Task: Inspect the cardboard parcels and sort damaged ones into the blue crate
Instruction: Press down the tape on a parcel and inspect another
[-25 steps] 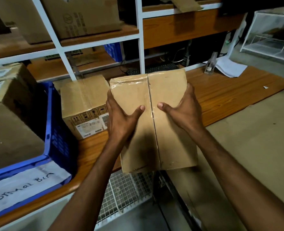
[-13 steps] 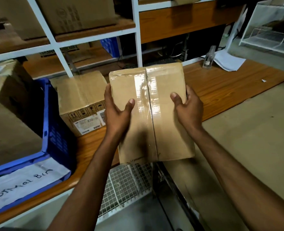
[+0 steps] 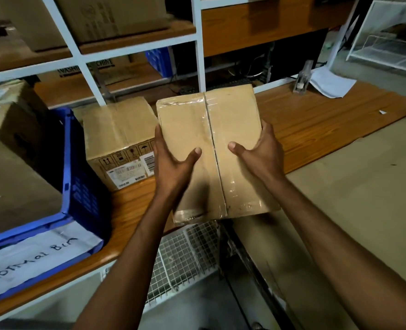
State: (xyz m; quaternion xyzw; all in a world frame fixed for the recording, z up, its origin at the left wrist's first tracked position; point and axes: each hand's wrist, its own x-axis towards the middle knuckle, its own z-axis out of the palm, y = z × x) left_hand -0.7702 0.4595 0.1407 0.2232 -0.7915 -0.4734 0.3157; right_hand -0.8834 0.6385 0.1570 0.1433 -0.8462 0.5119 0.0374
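While the long brown wooden worktop (image 3: 316, 129) carries the blue perforated plastic crate (image 3: 83, 186) at its left, a flat brown cardboard parcel (image 3: 235, 120) with clear tape along its seam is held above the front edge, left hand (image 3: 171, 167) and right hand (image 3: 261, 153) gripping its opposite sides, thumbs on top.

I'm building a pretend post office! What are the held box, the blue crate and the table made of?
The held parcel looks like matte brown cardboard, with glossy clear tape glinting along its seam. The blue crate seems moulded plastic: even colour, small slots in its wall. The table shows orange-brown wood grain with slight sheen; solid wood or laminate, I cannot tell.
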